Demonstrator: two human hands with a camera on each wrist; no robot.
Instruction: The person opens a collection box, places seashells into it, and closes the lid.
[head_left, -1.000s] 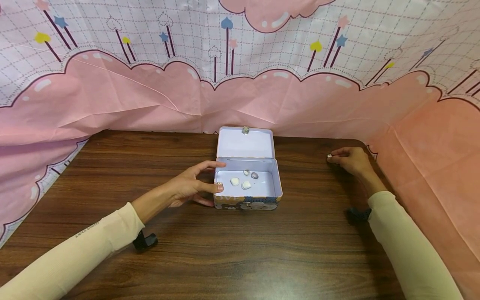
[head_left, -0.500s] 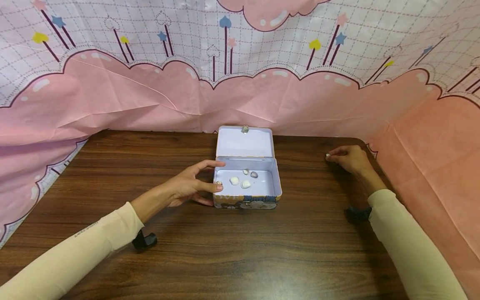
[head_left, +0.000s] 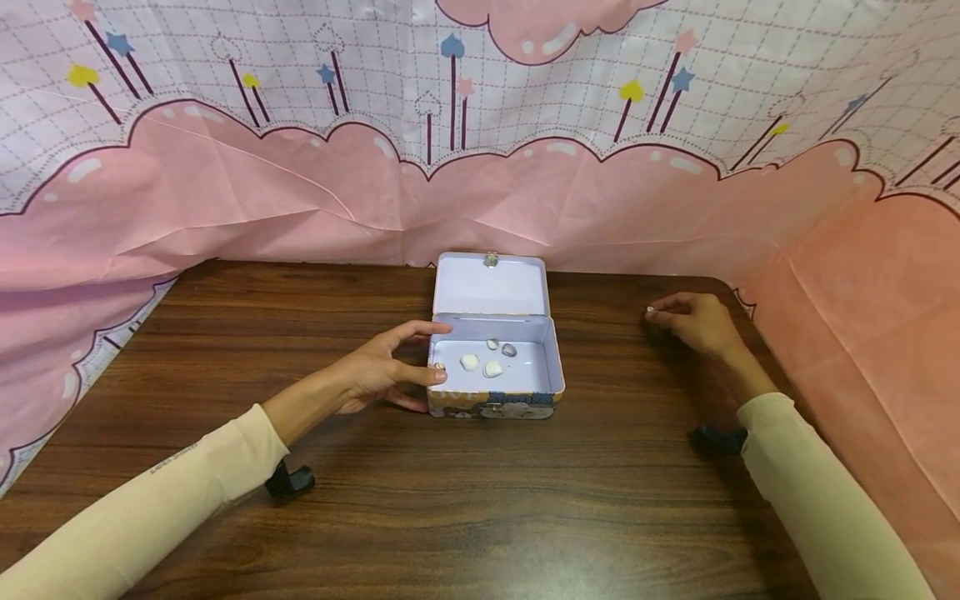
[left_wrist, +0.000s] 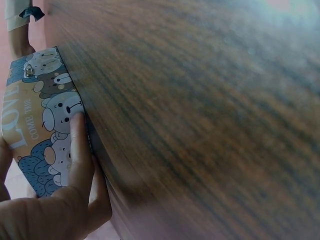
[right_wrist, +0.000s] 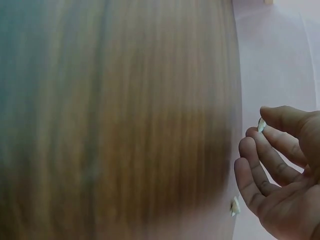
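A tin box point(head_left: 558, 358) with a bear print stands with its lid point(head_left: 491, 285) raised, holding several pale seashells point(head_left: 492, 369) on its white floor. My left hand point(head_left: 375, 367) grips the box's left side, thumb over the near left corner and a finger over the rim. In the left wrist view its fingers point(left_wrist: 79, 155) lie along the printed wall. Off to the right, my right hand point(head_left: 701, 321) pinches a small whitish seashell point(right_wrist: 261, 125) between thumb and fingertips, the other fingers curved.
Another small pale piece point(right_wrist: 235, 206) shows beside the right hand in the right wrist view. The brown wooden table point(head_left: 480, 500) backs onto a pink and white patterned cloth point(head_left: 300, 183), which also hangs at both sides. Black wrist mounts point(head_left: 291, 482) hang under the sleeves.
My right hand has shifted slightly left with the small seashell in its pinch. The left hand and the box have stayed in place.
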